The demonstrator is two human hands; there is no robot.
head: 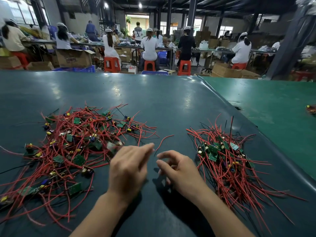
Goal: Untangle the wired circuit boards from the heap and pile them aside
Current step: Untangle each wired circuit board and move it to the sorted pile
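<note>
Both forearms reach over the dark table (171,103); left hand (128,166) extends blurred fingers toward the tangled heap (71,141), right hand (179,170) hovers loosely curled, empty, beside the sorted pile (227,159).

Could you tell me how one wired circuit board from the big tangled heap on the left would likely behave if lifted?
Lifted from the tangled heap of small green circuit boards with red wires, a board would probably drag neighbours along, since the wires cross everywhere. The thin red wires look floppy, curving loosely over the dark green table mat. Each board seems light, being small beside the left hand.

Tangled red-wired boards heap (73,147), tidier pile (225,159)
</note>
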